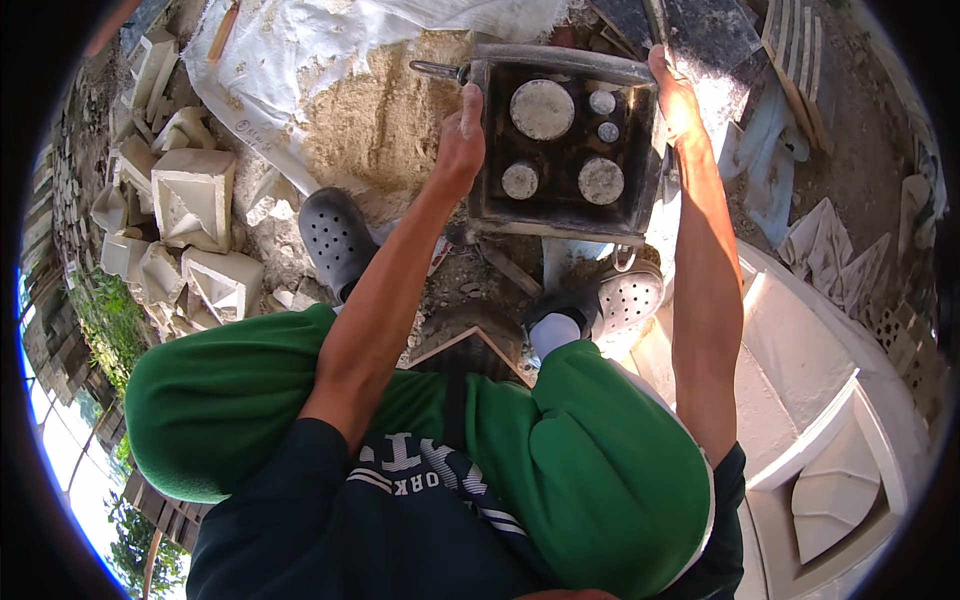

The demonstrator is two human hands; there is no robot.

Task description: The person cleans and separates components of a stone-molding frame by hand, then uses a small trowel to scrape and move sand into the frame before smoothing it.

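A dark, square, shallow mould box [555, 160] is held between my two hands, over the ground in front of my feet. Pale round discs [542, 109] of differing size sit inside it. My left hand [462, 145] grips its left wall, just below a metal loop handle [438, 70]. On the opposite side, my right hand [677, 100] holds the right wall; its fingers are partly hidden. A second metal ring [624, 258] hangs from the near edge. Beyond the right hand a thin rod [656, 20] extends away; I cannot tell whether the hand touches it.
Pale sand [375, 125] lies heaped on a white sheet [265, 85] beyond my left shoe [338, 235]. Hollow whitish blocks [195, 195] are piled at the left. A large white moulded piece [800, 335] fills the lower right, near my right shoe [630, 297]. Wooden slats [795, 60] lie far right.
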